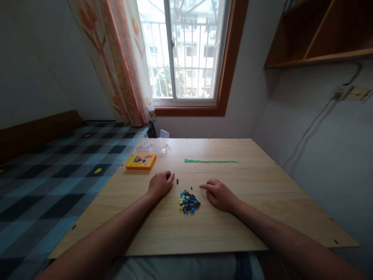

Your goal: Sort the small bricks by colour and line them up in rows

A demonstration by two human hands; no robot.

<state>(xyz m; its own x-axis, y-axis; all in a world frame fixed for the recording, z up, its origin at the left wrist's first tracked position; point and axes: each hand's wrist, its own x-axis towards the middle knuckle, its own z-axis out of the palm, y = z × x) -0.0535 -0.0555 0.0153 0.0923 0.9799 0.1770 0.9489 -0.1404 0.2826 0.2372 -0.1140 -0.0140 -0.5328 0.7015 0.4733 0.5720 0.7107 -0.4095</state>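
Observation:
My left hand (161, 183) rests on the table with its fingers curled into a loose fist; nothing shows in it. Just right of its fingertips lies a dark brown brick (177, 181). My right hand (218, 193) lies with the index finger stretched out to the left and the other fingers bent. That finger points at a tiny dark piece (191, 188) and stays short of it. Between the hands, nearer to me, is a pile of small blue, brown and pale yellow toy bricks (189, 202). Farther back, green bricks (210, 161) form a long row.
On the wooden table (247, 229), an orange and yellow box (141, 161) lies at the left edge, with clear plastic packaging (150, 146) behind it. A bed with a checked cover (67, 171) stands at the left. A wall shelf (320, 56) hangs at upper right.

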